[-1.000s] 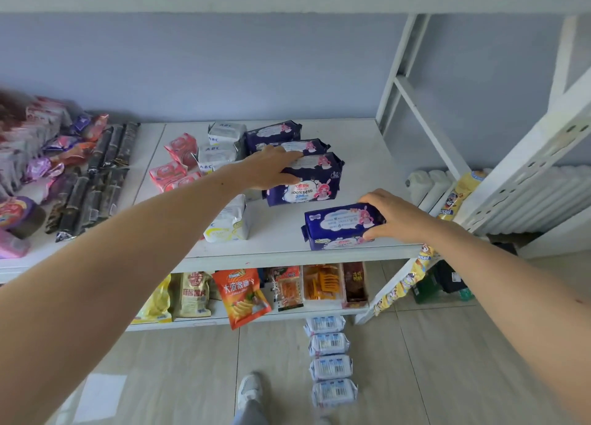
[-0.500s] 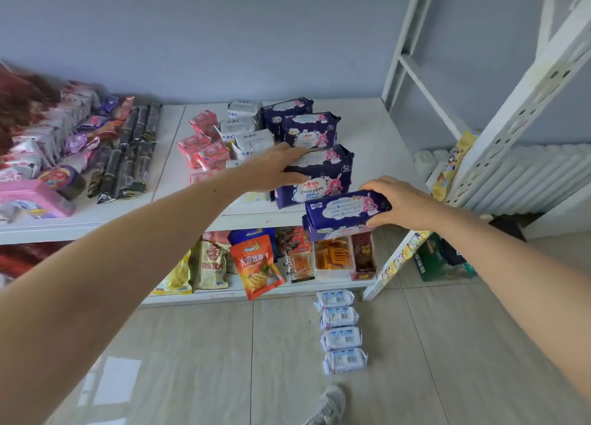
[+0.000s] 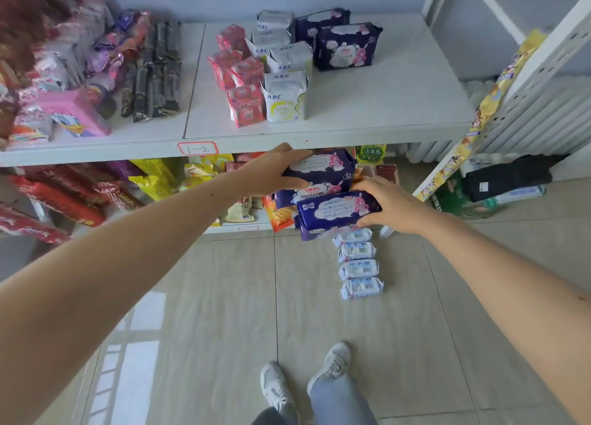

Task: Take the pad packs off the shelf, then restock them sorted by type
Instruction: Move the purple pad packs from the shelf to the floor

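The left hand [image 3: 271,172] has its grip clamped on a dark blue pad pack [image 3: 319,172], and the right hand [image 3: 388,205] grips a second blue pack [image 3: 335,212] just below, both held off the white shelf [image 3: 367,105], where red packs [image 3: 238,79], white ABC packs [image 3: 284,95] and two navy packs [image 3: 345,45] stand

Both hands [image 3: 275,172] [image 3: 388,205] outstretched, fingers curled
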